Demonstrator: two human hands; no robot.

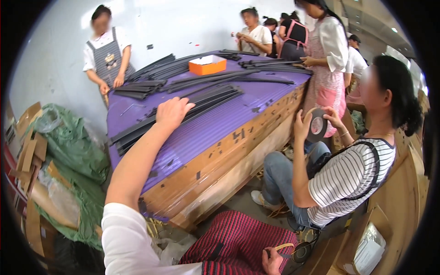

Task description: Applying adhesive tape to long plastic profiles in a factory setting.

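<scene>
My left hand [173, 112] reaches over the purple table [201, 133], its fingers curled down at a bundle of long black strips [211, 101]. What lies between those fingertips is hidden. Low in the view, near my striped lap, my right hand [271, 261] is closed on a piece of tape [285, 246] with a pale yellow side and a dark side. Beside it is a dark tape roll [301, 252]. A small black piece [217, 251] lies on the red-and-black striped cloth [243, 233] over my lap.
More black strips [140, 89] and an orange box [207, 65] lie on the table. At my right a seated person [350, 178] holds a black tape roll [316, 124]. Other people stand around the table. Green sacking [75, 151] and cardboard [34, 151] are at left, an open carton [366, 243] at lower right.
</scene>
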